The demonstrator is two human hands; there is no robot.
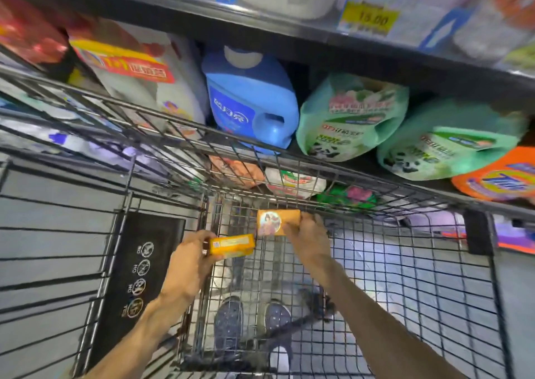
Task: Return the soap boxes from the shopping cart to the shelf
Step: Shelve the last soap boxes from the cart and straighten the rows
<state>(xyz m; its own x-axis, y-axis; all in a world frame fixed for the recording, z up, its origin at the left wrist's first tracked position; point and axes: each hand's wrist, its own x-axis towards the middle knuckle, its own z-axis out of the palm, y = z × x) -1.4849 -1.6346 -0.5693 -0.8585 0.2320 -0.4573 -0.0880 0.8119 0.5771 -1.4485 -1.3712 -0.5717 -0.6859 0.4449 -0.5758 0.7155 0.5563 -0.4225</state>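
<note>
Pickup looks done, since a yellow soap box [231, 244] is gripped in the left hand [191, 258] and an orange soap box [278, 222] at its 2 o'clock in the right hand [308, 235], both inside the shopping cart [405, 277], so next they'd probably need to be lifted out toward the shelf [289, 35] at 12.

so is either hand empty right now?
No, the left hand grips a yellow soap box and the right hand grips an orange soap box, both inside the cart.
</note>
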